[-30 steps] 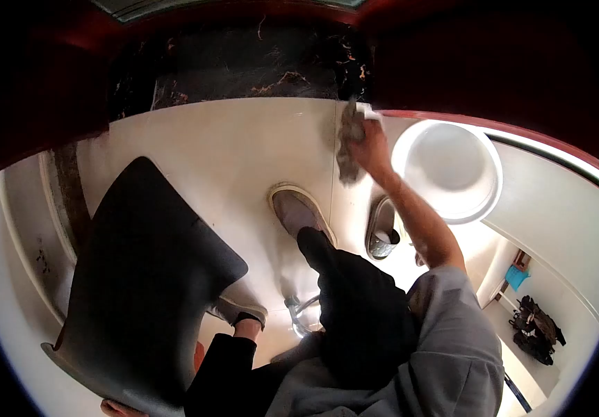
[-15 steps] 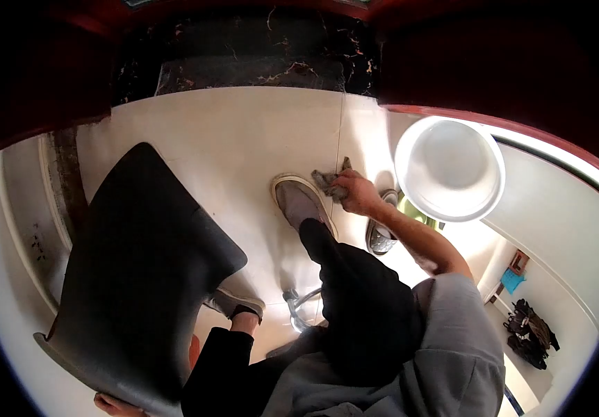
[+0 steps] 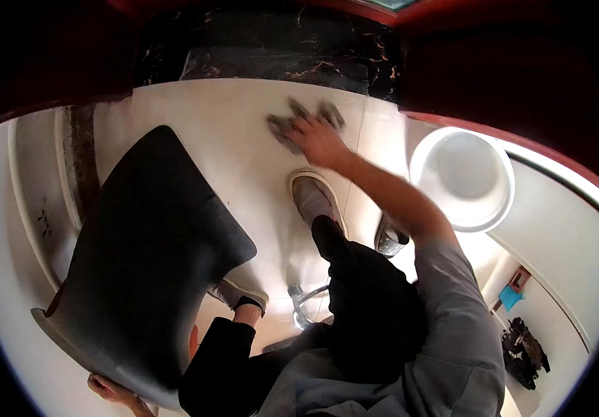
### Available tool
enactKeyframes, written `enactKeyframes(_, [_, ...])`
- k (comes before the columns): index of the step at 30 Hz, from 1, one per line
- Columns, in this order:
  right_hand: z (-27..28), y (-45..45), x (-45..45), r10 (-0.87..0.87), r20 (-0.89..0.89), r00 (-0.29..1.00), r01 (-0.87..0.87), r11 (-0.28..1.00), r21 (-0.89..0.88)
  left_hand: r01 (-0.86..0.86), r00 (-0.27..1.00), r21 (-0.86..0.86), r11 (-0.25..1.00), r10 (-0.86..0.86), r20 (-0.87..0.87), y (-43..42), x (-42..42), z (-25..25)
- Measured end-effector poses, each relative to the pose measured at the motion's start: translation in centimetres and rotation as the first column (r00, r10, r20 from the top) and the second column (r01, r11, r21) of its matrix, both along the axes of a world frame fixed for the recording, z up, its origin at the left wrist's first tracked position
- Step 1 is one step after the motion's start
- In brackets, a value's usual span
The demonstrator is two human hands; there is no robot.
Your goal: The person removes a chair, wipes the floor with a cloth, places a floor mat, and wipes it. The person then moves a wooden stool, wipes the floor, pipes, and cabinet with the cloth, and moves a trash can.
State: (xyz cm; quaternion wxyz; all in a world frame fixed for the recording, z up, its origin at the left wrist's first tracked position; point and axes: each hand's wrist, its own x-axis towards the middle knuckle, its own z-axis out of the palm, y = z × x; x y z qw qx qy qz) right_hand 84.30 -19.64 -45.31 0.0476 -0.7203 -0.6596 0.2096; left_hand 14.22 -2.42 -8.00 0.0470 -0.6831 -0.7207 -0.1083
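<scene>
My right hand (image 3: 320, 142) presses a crumpled grey rag (image 3: 284, 132) against the pale tiled floor (image 3: 230, 149), above my shoe (image 3: 313, 196). The rag is smeared by motion and bunches out around the fingers. At the lower left, my left hand (image 3: 110, 390) has its fingers round the lower edge of a large black moulded piece that looks like a chair (image 3: 153, 257). The chair lies tilted over the floor beside my left leg, and its underside is hidden.
A white basin (image 3: 463, 177) stands at the right, with a patterned shoe (image 3: 390, 238) by it. Black marble (image 3: 279, 66) edges the floor at the top. A chrome metal leg (image 3: 298, 306) is between my feet. Dark crumpled items (image 3: 524, 353) lie on the lower right.
My right hand has moved up and left across the floor with the rag, away from the basin and past my shoe. My left hand stays on the chair's edge. The whole view has shifted slightly.
</scene>
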Motion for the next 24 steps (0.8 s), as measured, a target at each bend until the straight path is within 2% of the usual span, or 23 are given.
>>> enactKeyframes(1, [1.3,-3.0,-1.2,-0.124,-0.074,0.99,0.115,0.986,-0.117,0.01,1.0,-0.002,1.0,-0.01,0.021,-0.1,0.2,0.0])
enactKeyframes(2, [1.2,-7.0,-1.9,-0.2,-0.106,0.974,0.19,0.977,-0.099,0.002,1.0,-0.004,1.0,-0.002,0.017,-0.1,0.2,0.1])
enactKeyframes(4, [1.8,-13.7,-2.4,-0.344,-0.152,0.926,0.292,0.912,-0.287,0.014,1.0,0.013,1.0,-0.014,0.003,0.1,-0.1,0.0])
enactKeyframes(6, [3.2,-17.6,-1.0,-0.58,-0.273,0.768,0.428,0.781,-0.455,0.011,1.0,0.007,1.0,-0.011,0.007,0.0,-0.4,0.1])
enactKeyframes(7, [4.0,-17.0,-0.2,-0.577,-0.266,0.772,0.429,0.782,-0.452,0.011,1.0,-0.001,1.0,-0.011,0.015,0.1,-0.4,-0.1])
enactKeyframes(9, [6.7,-15.5,4.2,-0.748,-0.274,0.604,0.669,0.663,-0.337,-0.064,0.995,0.025,0.998,0.062,0.084,0.3,-3.5,-0.9])
enactKeyframes(10, [8.3,-12.9,6.7,-0.785,-0.204,0.584,0.742,0.619,-0.256,-0.064,0.997,0.013,0.998,0.064,0.046,0.1,-2.8,-0.8])
enactKeyframes(11, [8.9,-9.9,9.5,-0.82,-0.142,0.554,0.803,0.572,-0.169,-0.037,0.998,0.041,0.998,0.035,0.043,0.9,-6.1,-1.6])
enactKeyframes(12, [7.8,-8.5,13.1,-0.76,-0.124,0.638,0.77,0.629,0.104,0.022,0.996,0.067,0.997,-0.027,0.079,0.5,-4.8,-1.7])
enactKeyframes(14, [5.3,-4.4,21.5,-0.753,-0.258,0.605,0.795,0.591,0.14,0.074,0.989,0.094,0.993,-0.086,0.123,-0.4,-1.4,-0.9])
enactKeyframes(15, [6.5,-1.1,24.0,-0.705,-0.005,0.71,0.693,0.696,0.187,0.065,0.99,0.092,0.994,-0.076,0.12,-0.1,-0.7,-0.7])
enactKeyframes(16, [3.1,0.8,28.4,-0.628,-0.053,0.776,0.624,0.753,0.21,0.085,0.992,0.094,0.992,-0.093,0.087,0.0,-0.2,-0.5])
enactKeyframes(18, [-2.5,0.4,30.8,-0.538,-0.103,0.837,0.547,0.807,0.225,0.097,0.994,0.087,0.991,-0.102,0.047,-0.6,-0.5,-0.1])
enactKeyframes(19, [-3.9,0.0,29.7,-0.49,0.151,0.858,0.438,0.854,0.281,0.098,0.993,0.078,0.992,-0.102,0.054,-0.4,-0.8,-0.1])
enactKeyframes(20, [-5.0,-0.5,28.9,-0.427,0.4,0.811,0.319,0.896,0.308,0.104,0.992,0.073,0.992,-0.109,0.066,-0.1,-1.1,-0.3])
enactKeyframes(22, [-2.5,-2.8,21.5,-0.553,0.424,0.717,0.572,0.815,0.094,0.092,0.992,0.076,0.993,-0.098,0.078,0.1,-1.1,-0.4])
enactKeyframes(23, [-3.3,-4.9,18.5,-0.561,0.438,0.703,0.57,0.812,0.126,0.067,0.993,0.084,0.994,-0.075,0.092,-0.3,-1.1,-0.4])
enactKeyframes(24, [-3.2,-6.9,15.6,-0.541,0.445,0.714,0.578,0.814,0.061,0.067,0.993,0.078,0.995,-0.074,0.096,-0.4,-1.2,-0.2])
